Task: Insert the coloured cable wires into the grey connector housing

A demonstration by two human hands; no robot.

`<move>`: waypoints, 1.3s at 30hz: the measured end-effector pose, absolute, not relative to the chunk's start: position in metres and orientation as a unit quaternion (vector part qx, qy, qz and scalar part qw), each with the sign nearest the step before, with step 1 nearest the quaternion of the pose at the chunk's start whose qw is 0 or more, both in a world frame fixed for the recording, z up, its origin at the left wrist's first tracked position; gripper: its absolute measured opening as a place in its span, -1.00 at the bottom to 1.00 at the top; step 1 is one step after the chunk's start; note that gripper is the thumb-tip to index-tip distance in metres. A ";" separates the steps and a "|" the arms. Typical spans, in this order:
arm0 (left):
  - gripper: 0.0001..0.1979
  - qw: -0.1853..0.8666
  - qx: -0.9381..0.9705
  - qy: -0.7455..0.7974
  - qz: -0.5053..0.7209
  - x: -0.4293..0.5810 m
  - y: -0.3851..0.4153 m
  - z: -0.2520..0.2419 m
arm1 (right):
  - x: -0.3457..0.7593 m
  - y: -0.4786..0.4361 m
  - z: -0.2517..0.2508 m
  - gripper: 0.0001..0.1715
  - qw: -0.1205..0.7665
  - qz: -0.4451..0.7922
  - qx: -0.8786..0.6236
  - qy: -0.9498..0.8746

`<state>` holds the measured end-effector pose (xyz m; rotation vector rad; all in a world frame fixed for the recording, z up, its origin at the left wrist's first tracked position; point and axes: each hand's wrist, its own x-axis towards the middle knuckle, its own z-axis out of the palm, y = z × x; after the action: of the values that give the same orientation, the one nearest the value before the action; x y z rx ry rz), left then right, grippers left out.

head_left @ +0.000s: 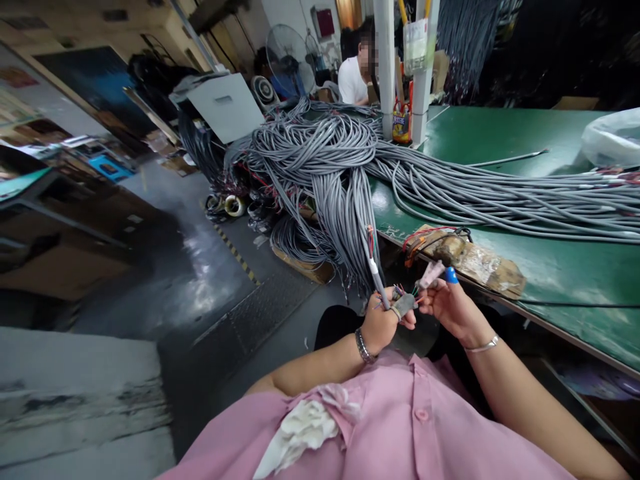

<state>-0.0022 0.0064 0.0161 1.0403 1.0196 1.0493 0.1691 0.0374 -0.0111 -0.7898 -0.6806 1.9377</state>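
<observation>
My left hand [381, 325] is closed around a grey cable [380, 285], which rises out of the fist with a white band near its upper end. A grey covering wraps the thumb of that hand. Thin coloured wires [415, 291] fan out between my two hands. My right hand [453, 310] is close by on the right, its fingertips pinched on the wire ends. Blue tape [451, 275] is on one of its digits, and a pale pinkish wrapping [431, 273] covers another. The exact grip on the wire tips is too small to make out.
A large heap of grey cables [315, 143] drapes over the edge of the green table [505, 133], with more cables stretched rightward. A taped wooden block [480, 263] with wires lies at the near edge. White posts [384, 67] rise behind; a person [353, 80] sits beyond.
</observation>
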 end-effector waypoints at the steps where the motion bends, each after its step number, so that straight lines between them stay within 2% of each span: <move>1: -0.61 0.622 0.460 0.446 0.451 -0.003 0.005 0.016 | 0.172 0.036 -0.010 -0.35 0.425 0.789 -0.322 -0.307; 4: -0.60 0.610 0.492 0.446 0.433 -0.004 0.003 0.015 | 0.178 0.032 -0.002 -0.53 0.382 0.763 -0.343 -0.392; 8: -0.63 0.593 0.527 0.440 0.420 -0.003 0.000 0.011 | 0.179 0.032 0.012 -0.72 0.382 0.696 -0.389 -0.467; 14: -0.70 0.597 0.600 0.409 0.342 -0.008 0.007 0.009 | 0.172 0.028 0.024 -0.70 0.337 0.662 -0.372 -0.556; 17: -0.70 0.615 0.601 0.410 0.305 -0.008 0.013 0.011 | 0.170 0.025 0.021 -0.69 0.356 0.625 -0.389 -0.576; 21: -0.62 0.637 0.539 0.430 0.344 -0.007 0.017 0.014 | 0.172 0.020 0.015 -0.69 0.428 0.584 -0.415 -0.551; 25: -0.59 0.632 0.501 0.439 0.396 -0.005 0.017 0.015 | 0.168 0.012 0.006 -0.71 0.437 0.617 -0.418 -0.503; 30: -0.56 0.638 0.519 0.414 0.390 -0.008 0.017 0.012 | 0.156 0.005 0.002 -0.76 0.494 0.618 -0.408 -0.455; 35: -0.55 0.664 0.545 0.376 0.348 -0.020 0.017 0.014 | 0.149 0.005 0.011 -0.77 0.478 0.638 -0.394 -0.457; 39: -0.54 0.653 0.532 0.395 0.367 -0.020 0.014 0.012 | 0.145 0.006 0.008 -0.75 0.481 0.645 -0.407 -0.433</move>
<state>-0.0201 0.0143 0.0124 1.2065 0.8974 0.8333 0.1454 0.0057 0.0075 -0.9914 -1.0551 1.5717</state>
